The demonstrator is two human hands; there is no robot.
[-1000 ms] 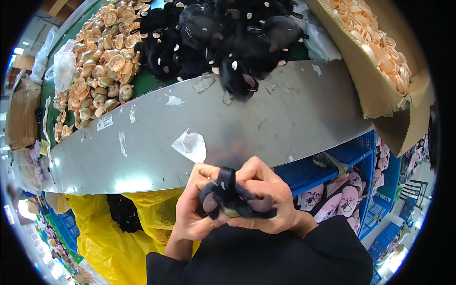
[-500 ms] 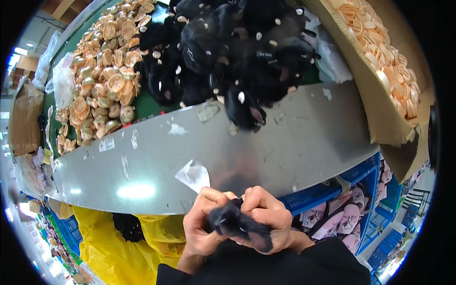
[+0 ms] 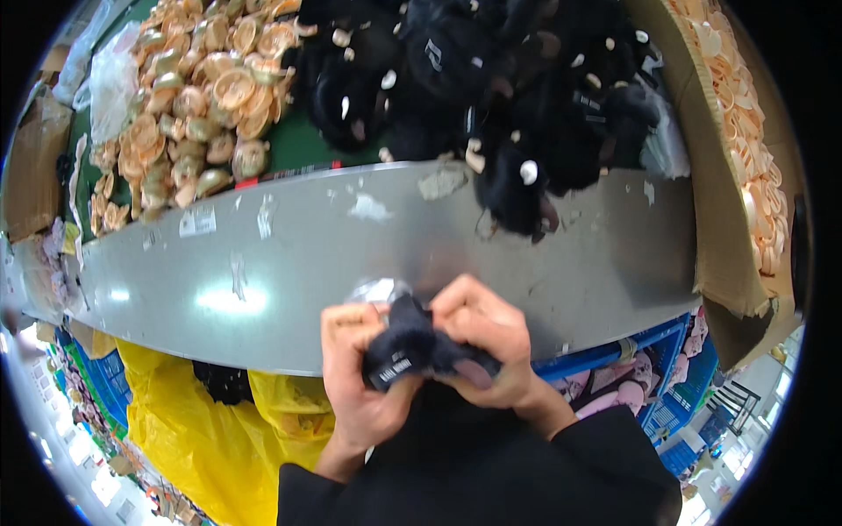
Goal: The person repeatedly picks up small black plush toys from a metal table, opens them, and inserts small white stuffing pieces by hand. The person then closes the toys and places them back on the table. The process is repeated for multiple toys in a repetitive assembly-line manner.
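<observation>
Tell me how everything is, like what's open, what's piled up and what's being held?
Left hand: closed on the black furry piece
Right hand: closed on the same piece
Black furry piece: held between both hands
Black furry heap: piled up
Tan shell-like parts: heaped, many hollow side up
Cardboard box: open, holding peach parts
Yellow bag: open, something dark inside
Metal surface: shiny, specked with whitish scraps

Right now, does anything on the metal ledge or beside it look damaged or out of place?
Yes, mildly: whitish patches mar the smooth metal ledge, one black furry piece juts from the pile onto it, and the cardboard box on the right has a ragged corner, as if torn.
</observation>
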